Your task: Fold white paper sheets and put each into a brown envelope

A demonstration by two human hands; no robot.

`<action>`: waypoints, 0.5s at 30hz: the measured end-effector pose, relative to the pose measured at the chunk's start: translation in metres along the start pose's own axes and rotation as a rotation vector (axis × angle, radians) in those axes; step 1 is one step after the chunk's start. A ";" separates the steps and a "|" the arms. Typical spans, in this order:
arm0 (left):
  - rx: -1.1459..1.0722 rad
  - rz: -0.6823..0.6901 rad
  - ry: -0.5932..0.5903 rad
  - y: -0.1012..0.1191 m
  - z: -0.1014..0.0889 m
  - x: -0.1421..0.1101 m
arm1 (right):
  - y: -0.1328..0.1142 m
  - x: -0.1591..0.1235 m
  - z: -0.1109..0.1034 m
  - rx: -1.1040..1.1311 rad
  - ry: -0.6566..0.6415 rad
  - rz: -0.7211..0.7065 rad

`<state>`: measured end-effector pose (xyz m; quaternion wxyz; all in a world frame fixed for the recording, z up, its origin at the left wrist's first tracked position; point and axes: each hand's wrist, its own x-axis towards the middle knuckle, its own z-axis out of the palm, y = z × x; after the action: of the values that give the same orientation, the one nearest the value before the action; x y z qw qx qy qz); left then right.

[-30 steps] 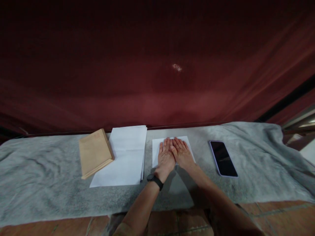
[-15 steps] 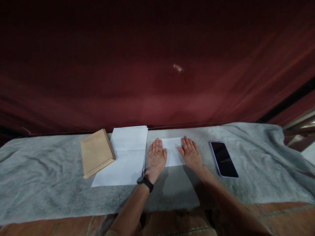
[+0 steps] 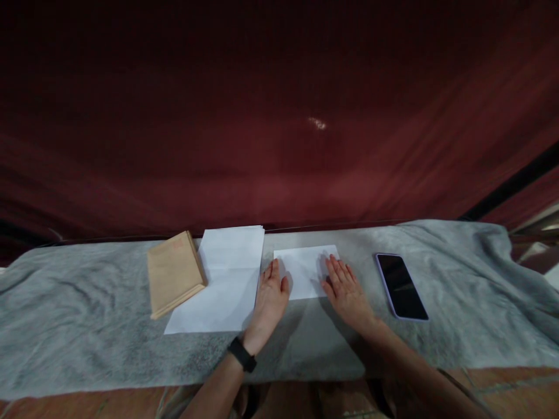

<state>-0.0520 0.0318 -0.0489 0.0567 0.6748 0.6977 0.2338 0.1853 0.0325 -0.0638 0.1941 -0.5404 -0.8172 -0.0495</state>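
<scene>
Sheets (image 3: 225, 299) and phone (image 3: 402, 287) flank small paper (image 3: 304, 272), left hand (image 3: 269, 298) and right hand (image 3: 349, 295) unclenched at its edges.

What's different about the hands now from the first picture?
They moved apart: the left hand went left and the right hand went right. They no longer meet over the middle of the small white paper, so more of it shows. The brown stack, big white sheets and phone stayed where they were.
</scene>
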 end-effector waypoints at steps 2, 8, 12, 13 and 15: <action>-0.046 -0.051 -0.014 0.000 -0.001 0.002 | -0.016 -0.004 -0.005 0.058 -0.053 -0.080; 0.061 0.100 0.002 0.021 -0.001 -0.008 | -0.044 -0.010 -0.008 0.085 -0.113 -0.167; 0.199 0.223 -0.111 0.035 0.007 -0.027 | -0.039 -0.010 -0.005 0.046 -0.100 -0.149; 0.224 0.225 -0.114 0.036 0.008 -0.031 | -0.036 -0.010 -0.005 0.033 -0.093 -0.139; 0.254 0.209 -0.096 0.035 0.009 -0.034 | -0.028 -0.010 -0.004 0.006 -0.080 -0.113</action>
<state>-0.0137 0.0004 -0.0514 -0.0203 0.7557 0.6443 0.1161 0.1642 0.0106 -0.0602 0.1598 -0.4944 -0.8536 -0.0362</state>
